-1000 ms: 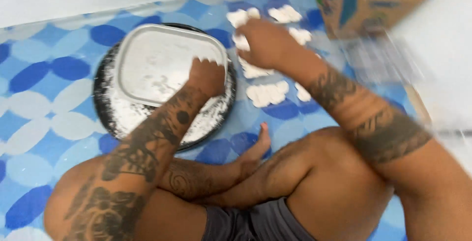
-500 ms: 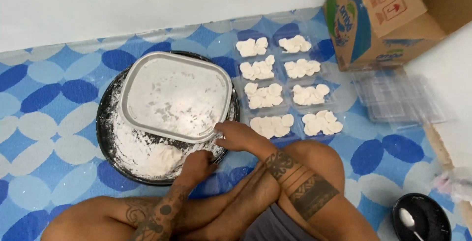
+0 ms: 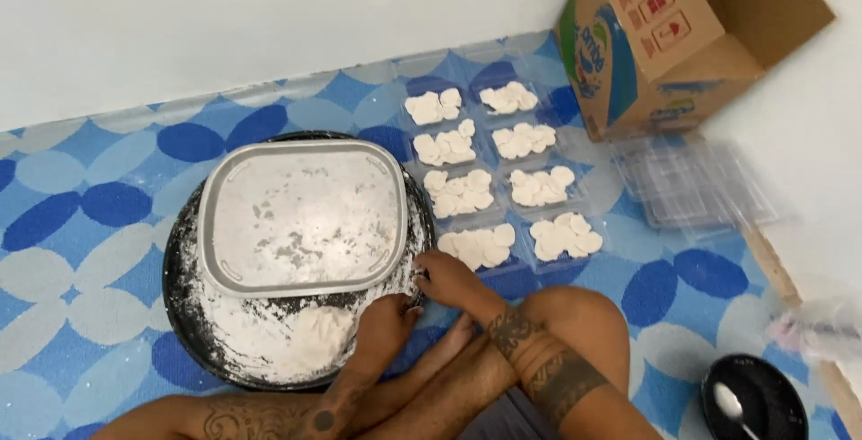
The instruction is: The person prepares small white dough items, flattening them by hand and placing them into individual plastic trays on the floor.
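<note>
Two hands meet at the lower right rim of the round black pan (image 3: 180, 314), just below centre of the frame. The left hand (image 3: 388, 321) lies knuckles-up on the floured rim beside a soft lump of dough (image 3: 316, 336), its fingers curled down; whether they pinch anything I cannot tell. The right hand (image 3: 449, 278) rests at the pan's edge with fingertips bent into the flour, and its grip is likewise hidden, though no piece shows between the fingers.

Working from the dough lump seems to be the step in hand, and it would go best with small, even pinches, fingers kept floured so nothing sticks, and the pan held steady by the other hand.

An upturned metal tray (image 3: 303, 217) covers most of the pan, dusted white. To its right, clear plastic trays (image 3: 498, 171) stand in two columns, each cell holding flat pale dough rounds (image 3: 476, 246). A stack of empty clear trays (image 3: 696, 184) lies further right, below a cardboard box (image 3: 664, 36) in the upper right corner. A small black bowl with a white spoon (image 3: 752, 402) sits at the lower right.

Compared with half a second ago, both hands sit lower and closer together, and the view has tipped so the pan and trays lie further down the frame.
</note>
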